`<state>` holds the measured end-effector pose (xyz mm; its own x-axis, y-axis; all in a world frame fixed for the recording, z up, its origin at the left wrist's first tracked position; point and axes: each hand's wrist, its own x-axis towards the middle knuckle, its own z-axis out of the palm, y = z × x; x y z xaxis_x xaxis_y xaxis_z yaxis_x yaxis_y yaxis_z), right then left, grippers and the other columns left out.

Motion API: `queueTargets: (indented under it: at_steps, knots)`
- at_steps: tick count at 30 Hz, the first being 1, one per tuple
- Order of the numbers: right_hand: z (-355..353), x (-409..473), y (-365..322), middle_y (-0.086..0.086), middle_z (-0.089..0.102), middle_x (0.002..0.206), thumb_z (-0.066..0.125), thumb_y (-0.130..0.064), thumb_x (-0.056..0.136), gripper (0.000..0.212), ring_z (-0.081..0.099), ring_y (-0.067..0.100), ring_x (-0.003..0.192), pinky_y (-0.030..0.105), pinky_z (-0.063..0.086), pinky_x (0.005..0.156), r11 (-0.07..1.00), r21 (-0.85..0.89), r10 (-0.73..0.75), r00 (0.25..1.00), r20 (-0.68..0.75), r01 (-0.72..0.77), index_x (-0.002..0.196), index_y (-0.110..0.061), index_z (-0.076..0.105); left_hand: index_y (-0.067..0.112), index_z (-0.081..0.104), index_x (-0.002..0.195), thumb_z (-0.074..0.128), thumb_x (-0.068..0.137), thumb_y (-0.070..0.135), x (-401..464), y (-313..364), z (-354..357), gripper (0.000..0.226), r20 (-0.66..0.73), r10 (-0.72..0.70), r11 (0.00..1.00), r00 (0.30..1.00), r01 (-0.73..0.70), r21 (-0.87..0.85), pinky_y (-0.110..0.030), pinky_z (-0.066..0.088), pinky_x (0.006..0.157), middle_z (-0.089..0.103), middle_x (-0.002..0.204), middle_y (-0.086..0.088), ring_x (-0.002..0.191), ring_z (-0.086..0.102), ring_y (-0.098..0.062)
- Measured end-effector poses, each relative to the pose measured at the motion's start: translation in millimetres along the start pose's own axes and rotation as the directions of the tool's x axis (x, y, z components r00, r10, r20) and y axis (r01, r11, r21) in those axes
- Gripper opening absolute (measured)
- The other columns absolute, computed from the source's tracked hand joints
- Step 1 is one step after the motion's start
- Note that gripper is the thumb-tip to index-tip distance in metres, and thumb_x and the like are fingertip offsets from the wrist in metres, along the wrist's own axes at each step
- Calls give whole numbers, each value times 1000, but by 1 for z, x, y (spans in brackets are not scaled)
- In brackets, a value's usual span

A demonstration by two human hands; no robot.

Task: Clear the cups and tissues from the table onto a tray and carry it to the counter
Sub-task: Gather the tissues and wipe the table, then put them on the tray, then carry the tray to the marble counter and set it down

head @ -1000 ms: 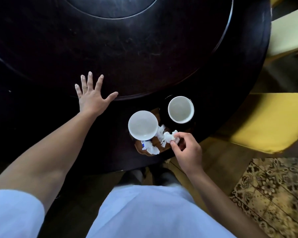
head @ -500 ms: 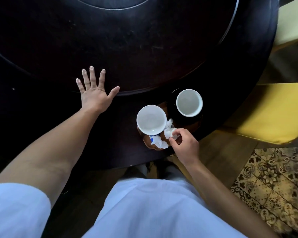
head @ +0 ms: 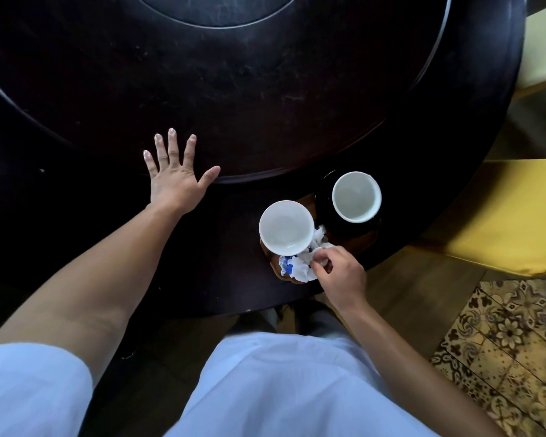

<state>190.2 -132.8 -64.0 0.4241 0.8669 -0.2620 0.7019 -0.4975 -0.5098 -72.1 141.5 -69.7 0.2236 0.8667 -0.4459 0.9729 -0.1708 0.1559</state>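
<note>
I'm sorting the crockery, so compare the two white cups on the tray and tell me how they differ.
The near cup flares wide and shallow like a bowl; the far cup looks narrower and deeper. The near cup has crumpled tissues against its rim, pinched by the right hand; the far cup has none touching it. The far cup stands on a dark patch, the near cup on the brown tray. Both are white, upright and look empty.

Two cups (head: pixel 286 228) (head: pixel 356 197), one tray (head: pixel 360 239)
</note>
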Motion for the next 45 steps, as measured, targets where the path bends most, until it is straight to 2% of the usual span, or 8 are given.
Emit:
queueTargets:
  at_steps: [14,20,23,26,29,33,38,45]
  knots:
    - [-39,-5,10,-13,65,99,75,-32,85,20,57,6,76,25,51,67,999,-4,-37,994,-103,37,104,-26,71,35,-9,165,16,88,89,0,1,1,97,-33,-9,1000,999,8,-24,-52,-17,124,-26,171,-3,154,-30,-25]
    - [-66,0,26,-8,63,99,76,-23,85,25,58,10,72,28,53,67,998,46,-39,980,-197,49,108,-20,69,34,16,165,41,93,79,2,1,0,88,-129,-33,987,991,13,-158,-47,-16,122,-5,174,-5,159,-16,-27]
    - [-80,7,38,-5,63,103,74,-20,86,28,57,9,75,23,50,67,997,53,-35,975,-220,48,113,-18,67,25,44,157,48,102,60,3,4,-9,65,-217,-127,869,968,2,-495,-51,-4,129,24,171,-6,160,6,-24]
    - [-98,21,54,0,63,112,70,-18,90,30,59,12,81,29,56,68,997,63,-27,973,-228,43,120,-19,65,27,51,152,48,104,54,-14,15,-22,55,-246,-220,683,944,-31,-730,-35,25,125,45,160,1,152,34,-15]
    - [-113,39,70,2,60,121,65,-19,93,34,61,14,87,31,57,72,999,51,-5,983,-184,15,126,-24,63,28,55,147,49,104,51,-42,30,-16,50,-303,-295,636,906,-50,-770,-26,40,113,57,148,6,135,52,-7]
    - [-122,61,87,3,56,130,63,-20,93,43,60,14,92,29,53,74,1000,18,-7,994,-105,9,136,-25,57,27,59,138,50,101,45,-82,53,18,42,-302,-456,518,837,-26,-855,-36,55,103,67,116,14,104,71,-9]
    - [-128,90,104,1,51,136,60,-25,95,48,57,15,102,26,46,78,1000,2,5,1000,-12,-5,141,-33,52,24,59,137,52,103,39,-121,84,70,37,-248,-510,477,824,31,-879,-48,56,99,68,116,8,97,72,-13]
    - [-120,137,109,2,50,139,60,-23,93,59,59,18,107,34,52,86,998,70,3,999,38,-6,149,-31,43,25,58,140,53,106,32,-148,113,115,35,-208,-536,417,818,43,-908,-48,60,88,68,115,5,95,72,-16]
